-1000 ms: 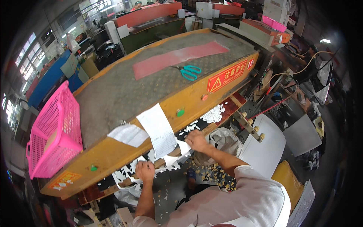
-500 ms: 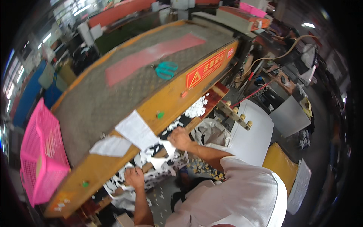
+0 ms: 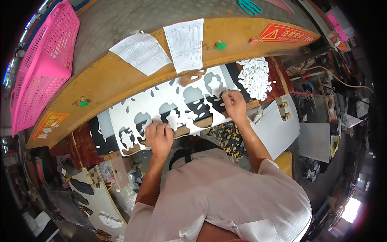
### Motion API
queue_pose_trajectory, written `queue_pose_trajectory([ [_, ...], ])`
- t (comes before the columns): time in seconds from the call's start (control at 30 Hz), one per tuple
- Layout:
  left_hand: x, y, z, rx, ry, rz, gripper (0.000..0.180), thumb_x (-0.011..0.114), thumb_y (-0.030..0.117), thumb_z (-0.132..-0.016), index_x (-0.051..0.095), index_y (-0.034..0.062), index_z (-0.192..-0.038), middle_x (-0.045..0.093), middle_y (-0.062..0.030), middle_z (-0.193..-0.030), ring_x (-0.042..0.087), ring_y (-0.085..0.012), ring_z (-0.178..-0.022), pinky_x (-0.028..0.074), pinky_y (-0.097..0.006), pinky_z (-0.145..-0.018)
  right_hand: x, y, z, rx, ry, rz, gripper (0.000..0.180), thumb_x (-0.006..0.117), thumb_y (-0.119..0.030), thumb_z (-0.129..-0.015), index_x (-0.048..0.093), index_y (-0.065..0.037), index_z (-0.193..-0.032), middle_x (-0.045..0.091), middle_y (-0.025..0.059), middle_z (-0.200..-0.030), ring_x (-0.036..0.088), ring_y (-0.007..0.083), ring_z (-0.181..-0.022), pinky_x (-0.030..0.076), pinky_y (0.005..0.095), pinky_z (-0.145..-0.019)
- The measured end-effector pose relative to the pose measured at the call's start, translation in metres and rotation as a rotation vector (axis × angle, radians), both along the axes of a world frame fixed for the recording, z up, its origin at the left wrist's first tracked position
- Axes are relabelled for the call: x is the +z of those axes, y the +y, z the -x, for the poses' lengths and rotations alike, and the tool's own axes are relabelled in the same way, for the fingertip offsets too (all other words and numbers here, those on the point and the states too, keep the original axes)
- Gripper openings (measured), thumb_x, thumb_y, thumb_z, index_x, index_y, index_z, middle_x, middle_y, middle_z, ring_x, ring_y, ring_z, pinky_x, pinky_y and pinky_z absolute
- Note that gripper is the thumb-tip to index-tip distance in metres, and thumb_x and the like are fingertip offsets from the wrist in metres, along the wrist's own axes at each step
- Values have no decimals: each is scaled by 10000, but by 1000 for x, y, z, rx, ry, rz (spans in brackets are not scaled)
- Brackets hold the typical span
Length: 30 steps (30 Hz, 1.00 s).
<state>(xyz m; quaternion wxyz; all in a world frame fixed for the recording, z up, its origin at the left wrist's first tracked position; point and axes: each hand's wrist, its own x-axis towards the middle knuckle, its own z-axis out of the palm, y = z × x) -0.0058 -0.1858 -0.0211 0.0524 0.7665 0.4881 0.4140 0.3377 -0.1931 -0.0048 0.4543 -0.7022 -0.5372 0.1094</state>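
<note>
A white sheet [image 3: 161, 94] full of punched holes lies across the dark bed under the yellow beam, its front edge hanging raggedly over a wooden strip. Curled fingers of my left hand [image 3: 159, 138] rest on the sheet near that front edge; what they pinch, if anything, is hidden. My right hand [image 3: 234, 104] is closed at the sheet's right edge, fingertips bent down onto it. Loose white cut pieces, one of them a larger piece [image 3: 173, 119] beside my left hand, show in the holes. A brown cutting die [image 3: 192, 78] sits at the sheet's far edge.
Small white pieces are heaped in a pile [image 3: 256, 76] right of the sheet. Two printed papers hang on the yellow beam [image 3: 139, 82], which bears green buttons. A pink basket [image 3: 48, 68] stands at the left; teal scissors [image 3: 250, 6] lie on top. Scraps litter the floor [image 3: 227, 139].
My view has turned down and swung toward the bed. The white sheet, bunched and partly lifted before, now lies spread flatter, with my hands wider apart along it.
</note>
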Motion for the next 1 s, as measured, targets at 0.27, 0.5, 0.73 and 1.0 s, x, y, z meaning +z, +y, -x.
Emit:
queue_pose_trajectory([
  [0.27, -23, 11, -55, -269, -199, 29, 82, 728, 99, -827, 655, 67, -809, 621, -95, -855, 633, -322, -788, 530, -435, -683, 17, 59, 105, -94, -299, 541, 909, 794, -561, -799, 499, -114, -1534, 406, 266, -1566, 320, 580, -1422, 303, 609, -1187],
  [0.5, -55, -5, -40, -155, -69, 10, 89, 708, 99, -821, 634, 97, -771, 610, -85, -829, 631, -312, -729, 510, -435, -609, -6, 31, 158, -213, -339, 653, 964, 779, -418, -773, 352, -190, -1606, 423, 204, -1570, 329, 608, -1371, 326, 689, -1130],
  [0.73, -61, -11, -20, -196, -112, -126, 125, 697, 158, -825, 614, 101, -751, 589, -95, -804, 615, -327, -721, 496, -462, -606, 23, 12, 158, -229, -173, 486, 1114, 813, -318, -678, 299, -199, -1658, 482, 232, -1504, 473, 528, -1288, 490, 526, -1086],
  [1.0, -67, -17, -22, -171, -98, -129, 159, 694, 156, -831, 594, 92, -724, 579, -105, -788, 606, -345, -722, 481, -498, -599, 99, -68, 7, 59, 1145, -159, 704, 696, -263, -784, 596, -121, -1465, 695, 62, -1268, 654, 205, -1072, 548, 531, -903],
])
